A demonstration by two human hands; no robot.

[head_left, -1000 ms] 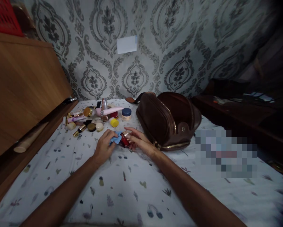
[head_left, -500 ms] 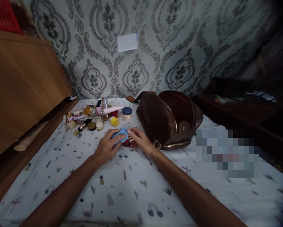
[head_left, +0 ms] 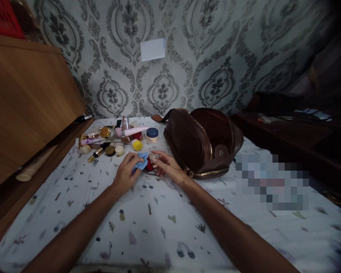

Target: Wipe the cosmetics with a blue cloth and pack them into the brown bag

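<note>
My left hand is closed on a crumpled blue cloth. Between my two hands is a small dark red bottle or jar with a shiny, pale cap; its exact kind is unclear. My right hand grips this container by the cap end, and the cloth lies against its red side. Just right of my right hand stands a brown leather toiletry bag, its zipped top gaping open. Beyond my left hand lie a yellow-lidded pot and a jar with a dark blue lid.
Several cosmetics lie heaped at the back left, among them a pink tube, a gold-capped bottle and a small white jar. A wooden cabinet borders the left. The patterned sheet covers the surface; a blurred patch lies at right.
The blue cloth and my left hand have shifted slightly left, baring more of the red container. Its cap now shows between my right fingers.
</note>
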